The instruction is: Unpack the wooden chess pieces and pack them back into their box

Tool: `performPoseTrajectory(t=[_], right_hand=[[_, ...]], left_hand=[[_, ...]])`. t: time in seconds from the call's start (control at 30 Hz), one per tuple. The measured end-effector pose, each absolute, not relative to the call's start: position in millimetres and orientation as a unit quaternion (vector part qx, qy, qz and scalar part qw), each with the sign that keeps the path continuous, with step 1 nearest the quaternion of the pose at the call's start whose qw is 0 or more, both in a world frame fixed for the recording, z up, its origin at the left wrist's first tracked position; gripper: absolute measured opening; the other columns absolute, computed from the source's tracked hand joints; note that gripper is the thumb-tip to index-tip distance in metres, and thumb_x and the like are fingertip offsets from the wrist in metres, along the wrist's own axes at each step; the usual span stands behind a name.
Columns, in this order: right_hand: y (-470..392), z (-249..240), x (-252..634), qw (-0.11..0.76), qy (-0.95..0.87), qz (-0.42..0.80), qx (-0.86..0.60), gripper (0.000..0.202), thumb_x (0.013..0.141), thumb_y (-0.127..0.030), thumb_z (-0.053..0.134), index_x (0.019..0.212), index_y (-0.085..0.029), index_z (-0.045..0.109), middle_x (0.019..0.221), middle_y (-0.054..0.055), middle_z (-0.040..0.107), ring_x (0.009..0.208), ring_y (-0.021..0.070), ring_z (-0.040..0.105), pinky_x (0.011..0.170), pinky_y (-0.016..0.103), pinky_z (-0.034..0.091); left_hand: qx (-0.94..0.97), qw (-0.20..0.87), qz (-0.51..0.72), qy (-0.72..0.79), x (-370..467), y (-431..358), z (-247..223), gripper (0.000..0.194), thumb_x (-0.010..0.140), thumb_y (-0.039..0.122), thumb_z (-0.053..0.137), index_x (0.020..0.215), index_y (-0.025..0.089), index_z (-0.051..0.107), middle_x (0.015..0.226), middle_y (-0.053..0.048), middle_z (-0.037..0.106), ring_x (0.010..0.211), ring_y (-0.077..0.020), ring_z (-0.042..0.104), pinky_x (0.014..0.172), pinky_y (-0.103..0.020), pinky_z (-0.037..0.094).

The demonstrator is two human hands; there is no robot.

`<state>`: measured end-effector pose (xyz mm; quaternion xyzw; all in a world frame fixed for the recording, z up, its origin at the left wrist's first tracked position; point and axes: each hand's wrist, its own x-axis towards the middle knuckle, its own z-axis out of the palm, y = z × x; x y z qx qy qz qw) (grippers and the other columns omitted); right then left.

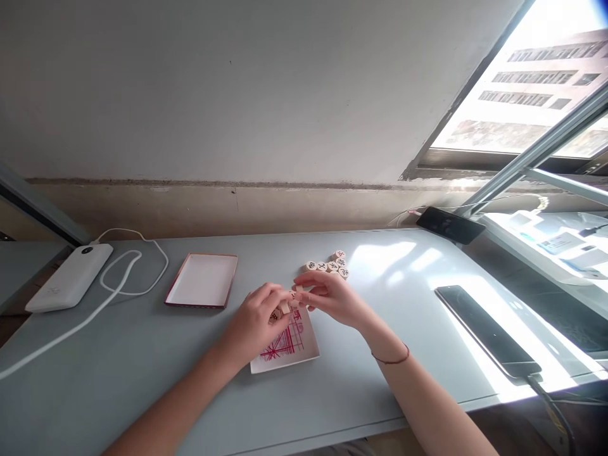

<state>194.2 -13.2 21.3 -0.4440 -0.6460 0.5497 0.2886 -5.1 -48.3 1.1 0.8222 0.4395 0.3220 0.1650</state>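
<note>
Over a shallow white box [311,356], both my hands meet. My left hand [256,316] is closed around a few round wooden Chinese chess pieces [275,315] marked with characters. My right hand [335,297] pinches one chess piece [299,289] between thumb and fingers, close to the left fingertips. Red grid lines [285,343] show inside the box below; the hands cover its far part. Just beyond my right hand, several more chess pieces [327,265] lie grouped on the grey table, most with characters upward.
A shallow box lid [202,280] lies to the left. Farther left is a white power bank [71,278] with a looping white cable [126,272]. On the right, a phone [487,329] is plugged into a cable; another dark phone [449,225] rests at the back right corner.
</note>
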Motion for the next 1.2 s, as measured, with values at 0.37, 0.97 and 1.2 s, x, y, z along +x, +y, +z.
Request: performPoseTrajectory(t=[0.37,0.97,1.2], right_hand=[[-27.2,35.2,202.2,0.226,-0.79,0.381,-0.424,0.02,0.082,-0.017,0.058,0.1,-0.023,0.065,0.099,0.003,0.061,0.076,0.0111,0.063,0.068,0.025,0.055],[-34.2,-1.1,172.4,0.188,-0.927,0.071,-0.316,0.012,0.087,-0.013,0.053,0.083,-0.019,0.062,0.082,0.004,0.062,0.07,0.0147,0.051,0.059,0.026,0.039],[-5.4,14.9,197.0,0.26,-0.853,0.125,-0.434,0.017,0.087,-0.033,0.057,0.097,-0.02,0.063,0.095,0.006,0.064,0.073,0.0133,0.059,0.064,0.024,0.044]], left_hand=[[0.871,0.077,0.176,0.453,-2.9,-47.9,-0.4,0.011,0.079,0.021,0.065,0.084,0.02,0.056,0.105,-0.005,0.061,0.097,-0.0239,0.056,0.083,-0.041,0.044],[0.813,0.305,0.11,0.484,-39.4,-39.2,8.8,0.064,0.079,0.017,0.06,0.138,0.03,0.04,0.138,-0.001,0.049,0.125,-0.022,0.049,0.102,-0.033,0.043],[0.812,0.313,0.111,0.48,-40.8,-37.6,11.0,0.06,0.08,0.025,0.061,0.137,0.031,0.042,0.138,-0.002,0.049,0.121,-0.0227,0.052,0.099,-0.033,0.045]])
